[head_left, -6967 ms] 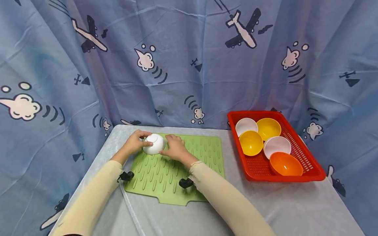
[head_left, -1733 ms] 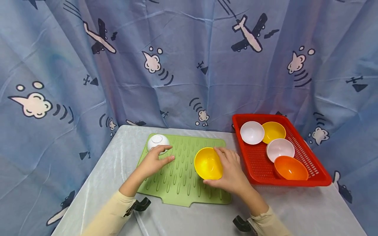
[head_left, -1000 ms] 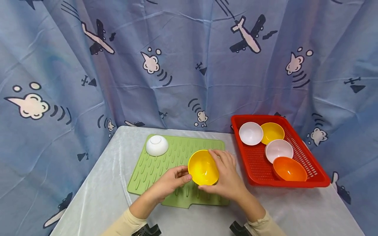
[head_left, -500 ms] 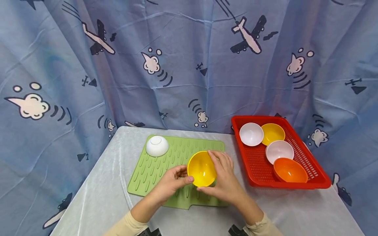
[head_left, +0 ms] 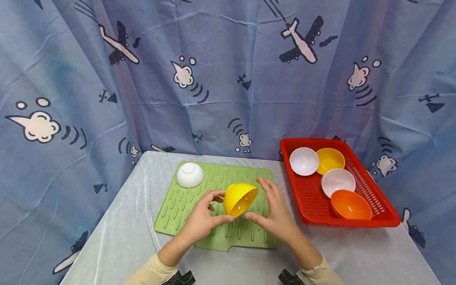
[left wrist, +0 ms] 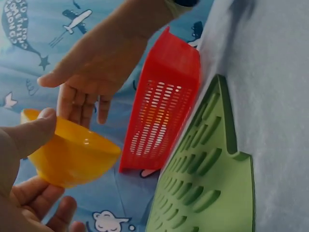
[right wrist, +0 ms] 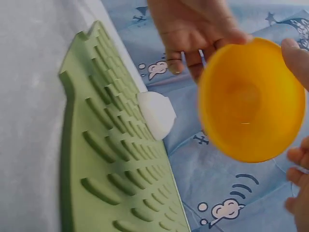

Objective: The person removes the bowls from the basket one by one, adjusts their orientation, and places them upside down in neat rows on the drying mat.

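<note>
A yellow bowl [head_left: 239, 198], tilted with its mouth toward the right, hangs above the green ridged mat [head_left: 213, 233]. My left hand [head_left: 204, 217] pinches it, thumb at the rim and fingers under the base, as the left wrist view shows with the bowl [left wrist: 72, 152]. My right hand [head_left: 276, 215] is just right of the bowl, fingers spread and apart from it. In the right wrist view the bowl's inside [right wrist: 251, 106] faces the camera, between the two hands. An upturned white bowl [head_left: 190, 175] rests on the mat's far left corner.
To the right stands a red perforated basket [head_left: 299, 198]. In it lie a white bowl [head_left: 304, 161], a yellow bowl [head_left: 330, 160], a pale pink bowl [head_left: 337, 183] and an orange bowl [head_left: 350, 205]. A patterned blue curtain [head_left: 221, 79] hangs behind the table.
Earlier the left hand let go of the white bowl on the mat. The right hand brought a yellow bowl from the basket; the left took hold, tipped it over, and the right released it.
</note>
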`<state>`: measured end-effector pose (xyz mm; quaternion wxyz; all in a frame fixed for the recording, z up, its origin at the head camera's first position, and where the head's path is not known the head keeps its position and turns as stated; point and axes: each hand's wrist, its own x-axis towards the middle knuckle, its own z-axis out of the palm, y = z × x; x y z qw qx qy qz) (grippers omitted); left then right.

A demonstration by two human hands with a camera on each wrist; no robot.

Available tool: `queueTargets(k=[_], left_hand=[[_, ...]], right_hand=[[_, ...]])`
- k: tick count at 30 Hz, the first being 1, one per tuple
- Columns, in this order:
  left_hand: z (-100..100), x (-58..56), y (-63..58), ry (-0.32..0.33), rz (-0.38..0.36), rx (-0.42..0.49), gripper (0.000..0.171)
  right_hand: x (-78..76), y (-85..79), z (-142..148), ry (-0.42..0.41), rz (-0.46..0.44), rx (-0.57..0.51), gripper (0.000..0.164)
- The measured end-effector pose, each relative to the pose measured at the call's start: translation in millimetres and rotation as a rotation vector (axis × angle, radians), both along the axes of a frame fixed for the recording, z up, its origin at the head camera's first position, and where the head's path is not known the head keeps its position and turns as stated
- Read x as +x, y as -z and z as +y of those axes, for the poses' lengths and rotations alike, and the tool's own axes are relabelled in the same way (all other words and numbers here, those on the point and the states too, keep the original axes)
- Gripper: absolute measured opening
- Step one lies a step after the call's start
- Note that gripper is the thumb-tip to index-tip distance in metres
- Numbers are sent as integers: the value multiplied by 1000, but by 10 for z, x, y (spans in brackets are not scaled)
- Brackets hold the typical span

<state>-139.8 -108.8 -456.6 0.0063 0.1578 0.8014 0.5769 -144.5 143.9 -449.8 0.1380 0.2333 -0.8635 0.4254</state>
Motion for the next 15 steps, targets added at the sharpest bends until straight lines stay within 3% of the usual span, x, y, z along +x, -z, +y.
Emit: queueTargets(k=[7, 11, 15], left_hand=[[11, 5, -3, -11, 190, -143, 77], [-4, -2, -12, -5, 285, -218, 79], [-7, -6, -16, 13, 327, -243, 78]], right_hand=[[-27, -97, 98, -98, -346, -150, 85], [-45, -73, 115, -122, -453, -144, 87], [-44, -55, 134, -138, -548, -145, 87]])
